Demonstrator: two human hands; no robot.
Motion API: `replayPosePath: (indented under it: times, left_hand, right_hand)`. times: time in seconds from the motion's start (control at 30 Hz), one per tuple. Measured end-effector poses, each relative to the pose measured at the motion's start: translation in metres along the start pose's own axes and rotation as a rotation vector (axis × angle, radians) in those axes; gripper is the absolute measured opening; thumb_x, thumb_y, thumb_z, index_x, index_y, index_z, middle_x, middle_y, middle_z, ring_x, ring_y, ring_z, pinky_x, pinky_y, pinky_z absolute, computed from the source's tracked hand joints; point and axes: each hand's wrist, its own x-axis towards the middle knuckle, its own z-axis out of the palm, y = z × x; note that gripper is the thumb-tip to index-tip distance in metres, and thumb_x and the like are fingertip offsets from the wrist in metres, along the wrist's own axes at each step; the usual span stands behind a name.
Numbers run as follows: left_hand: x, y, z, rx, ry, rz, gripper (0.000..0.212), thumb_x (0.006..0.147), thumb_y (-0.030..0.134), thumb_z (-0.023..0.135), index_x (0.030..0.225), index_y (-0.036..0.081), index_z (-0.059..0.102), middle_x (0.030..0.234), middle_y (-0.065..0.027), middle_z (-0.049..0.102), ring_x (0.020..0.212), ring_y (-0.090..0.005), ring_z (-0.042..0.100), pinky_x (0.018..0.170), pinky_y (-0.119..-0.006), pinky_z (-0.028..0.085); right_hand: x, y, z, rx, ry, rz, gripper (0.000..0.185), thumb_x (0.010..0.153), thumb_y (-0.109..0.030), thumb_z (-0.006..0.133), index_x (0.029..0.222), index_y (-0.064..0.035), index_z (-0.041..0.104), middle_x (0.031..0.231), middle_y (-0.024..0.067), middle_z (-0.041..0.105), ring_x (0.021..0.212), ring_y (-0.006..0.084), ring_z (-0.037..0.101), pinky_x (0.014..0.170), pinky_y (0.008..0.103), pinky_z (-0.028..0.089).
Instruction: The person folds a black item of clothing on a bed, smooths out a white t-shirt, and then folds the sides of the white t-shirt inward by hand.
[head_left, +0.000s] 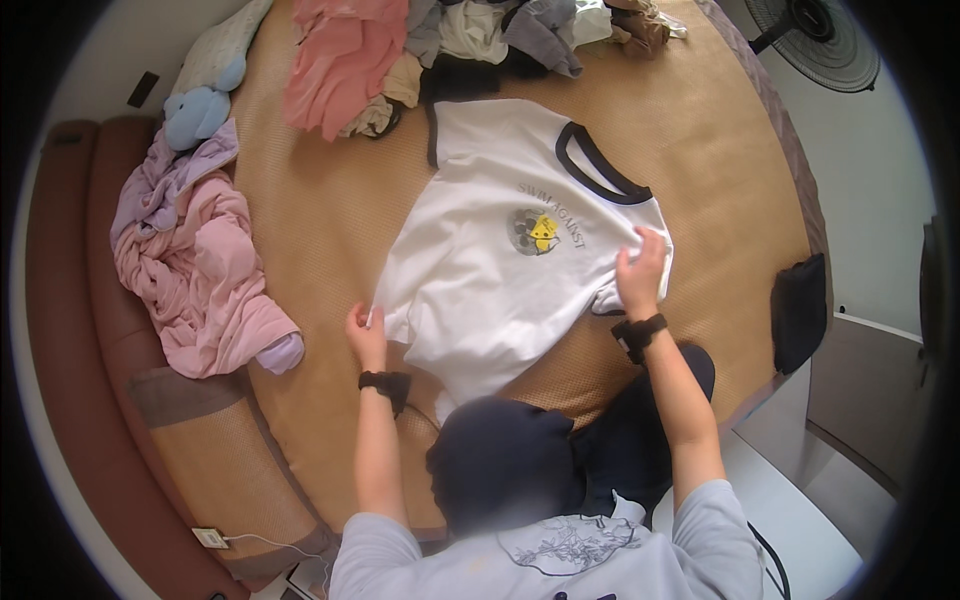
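A white T-shirt (480, 262) with black trim at neck and cuffs lies front up on a woven tan bed mat (735, 187). Its collar points to the upper right, and the chest bears lettering and a print. Creases run across its lower part, and the near sleeve is bunched. My left hand (367, 334) has thumb and fingers at the hem's left corner, seemingly pinching the cloth. On the shirt's right shoulder, by the near sleeve, rests my right hand (643, 274), its fingers bent; whether it grips cloth is unclear. Both wrists wear black bands.
Heaped clothes (472, 37) lie at the far edge. To the left are a pink blanket (210, 277), a blue plush toy (196, 116) and a mat-covered pillow (232, 465) beside a brown headboard (75, 300). A folded black cloth (799, 313) and a fan (814, 37) are on the right.
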Motion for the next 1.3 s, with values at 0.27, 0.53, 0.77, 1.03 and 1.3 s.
replayPosePath:
  times: [0.27, 0.53, 0.77, 1.03, 1.3]
  left_hand:
    - [0.081, -0.008, -0.046, -0.102, 0.151, 0.140, 0.015, 0.079, 0.013, 0.062, 0.083, 0.000, 0.056, 0.074, -0.0047, 0.058, 0.071, -0.0127, 0.052, 0.067, -0.024, 0.043]
    - [0.041, 0.057, -0.016, 0.132, 0.389, 0.527, 0.018, 0.077, 0.008, 0.058, 0.094, 0.002, 0.055, 0.082, -0.0100, 0.052, 0.080, -0.0209, 0.054, 0.067, -0.030, 0.046]
    - [-0.114, 0.044, 0.015, 0.212, -0.985, 0.905, 0.012, 0.074, 0.020, 0.057, 0.078, 0.009, 0.057, 0.071, -0.0088, 0.054, 0.069, -0.0258, 0.054, 0.062, -0.035, 0.041]
    - [-0.146, 0.010, 0.012, 0.458, -0.852, 0.810, 0.020, 0.071, 0.019, 0.053, 0.088, 0.009, 0.055, 0.084, -0.0102, 0.055, 0.078, -0.0276, 0.053, 0.068, -0.039, 0.040]
    - [-0.134, 0.008, -0.008, 0.332, -0.820, 0.766, 0.014, 0.069, 0.008, 0.051, 0.081, 0.005, 0.056, 0.072, -0.0140, 0.056, 0.066, -0.0298, 0.054, 0.058, -0.039, 0.044]
  right_hand:
    - [-0.023, 0.004, 0.019, -0.255, -0.274, 0.123, 0.062, 0.076, -0.035, 0.056, 0.131, -0.0204, 0.032, 0.137, 0.0197, 0.021, 0.127, 0.0357, 0.019, 0.096, 0.0599, 0.017]
    - [-0.027, 0.015, 0.015, -0.102, -0.224, -0.006, 0.050, 0.074, -0.022, 0.059, 0.119, -0.0087, 0.043, 0.126, 0.0192, 0.036, 0.118, 0.0368, 0.032, 0.095, 0.0488, 0.026]
    - [-0.020, 0.067, -0.017, 0.367, 0.083, 0.541, 0.036, 0.072, -0.011, 0.059, 0.104, 0.0007, 0.047, 0.094, 0.0120, 0.050, 0.086, 0.0210, 0.048, 0.076, 0.0324, 0.041]
    - [-0.044, 0.051, -0.041, 0.606, -0.021, 1.114, 0.039, 0.074, -0.018, 0.062, 0.108, -0.0062, 0.045, 0.083, -0.0009, 0.052, 0.068, 0.0080, 0.048, 0.056, 0.0203, 0.037]
    - [-0.052, 0.064, -0.028, 0.812, -0.226, 0.840, 0.026, 0.078, -0.017, 0.060, 0.097, -0.0015, 0.052, 0.085, 0.0053, 0.057, 0.073, 0.0129, 0.055, 0.064, 0.0268, 0.045]
